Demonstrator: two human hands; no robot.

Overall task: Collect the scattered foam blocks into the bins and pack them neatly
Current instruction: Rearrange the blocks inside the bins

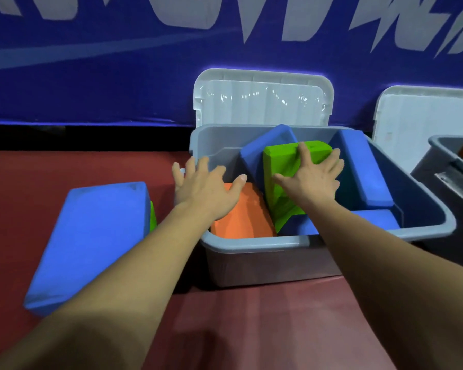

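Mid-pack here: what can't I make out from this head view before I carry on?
1. Head view: the green piece at left, nearly all hidden behind the big blue block.
2. Head view: the second bin, cut off by the right edge; contents mostly unseen.
3. Head view: whether the left hand touches the orange block; the angle hides any gap.

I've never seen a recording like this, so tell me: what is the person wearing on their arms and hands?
Nothing that shows. The left hand and right hand are bare: no gloves, rings, watch or bracelet. No sleeve appears up to the picture's lower edge, and no markings or cables.
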